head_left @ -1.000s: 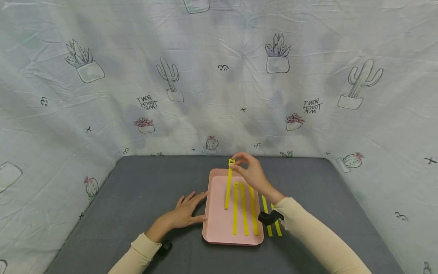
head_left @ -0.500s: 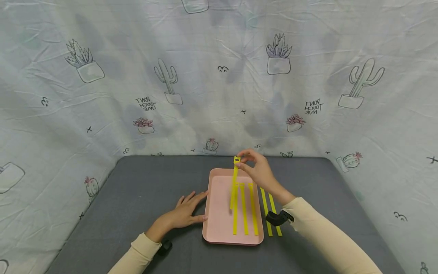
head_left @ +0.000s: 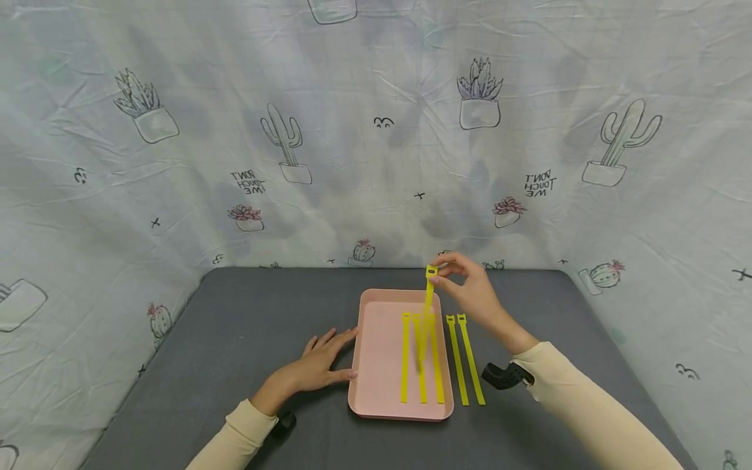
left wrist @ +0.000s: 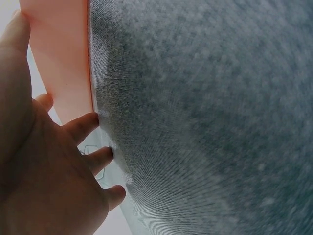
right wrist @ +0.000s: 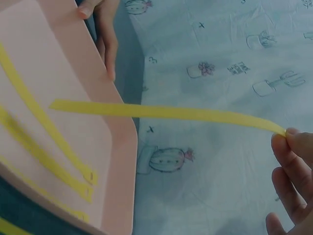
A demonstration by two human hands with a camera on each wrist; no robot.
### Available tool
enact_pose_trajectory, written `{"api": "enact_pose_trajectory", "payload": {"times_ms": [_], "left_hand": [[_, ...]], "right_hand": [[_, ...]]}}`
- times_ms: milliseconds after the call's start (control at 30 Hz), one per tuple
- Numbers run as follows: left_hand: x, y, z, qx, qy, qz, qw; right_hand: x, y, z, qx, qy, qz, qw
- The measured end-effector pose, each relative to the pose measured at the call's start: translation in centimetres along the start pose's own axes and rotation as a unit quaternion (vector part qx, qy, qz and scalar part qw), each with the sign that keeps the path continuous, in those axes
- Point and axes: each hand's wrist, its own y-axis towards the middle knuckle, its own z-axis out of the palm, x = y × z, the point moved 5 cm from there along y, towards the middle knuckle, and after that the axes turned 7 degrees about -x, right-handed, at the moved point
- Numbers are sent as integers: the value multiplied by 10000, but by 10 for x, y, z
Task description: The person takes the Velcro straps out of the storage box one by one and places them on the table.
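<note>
My right hand (head_left: 477, 297) pinches a yellow cable tie (head_left: 428, 297) by its slotted head, between thumb and fingertips. The strap hangs down over the right half of a pink tray (head_left: 376, 365), its lower end overlapping the middle tie there; in the right wrist view this held strap (right wrist: 171, 112) stretches across the tray's wall. Several similar ties, such as the leftmost tie (head_left: 405, 365), lie side by side in the tray. My left hand (head_left: 311, 371) rests by the tray's left side, fingers spread, thumb and fingertips at its wall (left wrist: 63, 54).
Right of the tray, two more yellow ties (head_left: 457, 362) lie on the grey table (head_left: 264, 307). A pale cloth (head_left: 376, 163) printed with potted plants hangs behind the table and along its sides. Black cameras are strapped on both wrists.
My right hand has moved to the right with the pinched tie, from the tray's middle to over its right half. The two table ties now show fully. The left hand has stayed put.
</note>
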Motion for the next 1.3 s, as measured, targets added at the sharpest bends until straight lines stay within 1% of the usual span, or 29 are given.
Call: {"api": "enact_pose_trajectory", "payload": {"times_ms": [100,233,567,700,833,1000,1167,1300], "left_hand": [[0,0,0,-5,4,1,10000],[-1,0,1,-9,-1,5,10000],[-1,0,1,-5,58,-29,10000],[-1,0,1,10,45,-63,10000],[-1,-1,1,3,5,-83,10000],[-2,-1,2,10,-25,-112,9999],[-2,-1,3,-3,-47,-147,9999],[-2,0,3,-12,-27,-139,9999]], "right_hand": [[-1,-1,-10,-64,-92,65,9999],[-3,-6,-24,-173,-162,53,9997],[-13,-25,-53,-346,-472,170,9981],[-18,-32,-63,-353,-608,305,9971],[-25,-40,-71,-243,-712,534,9957],[-37,-51,-78,-2,-811,895,9927],[-52,-62,-81,330,-823,1319,9873],[-63,-69,-82,553,-716,1493,9846]]}}
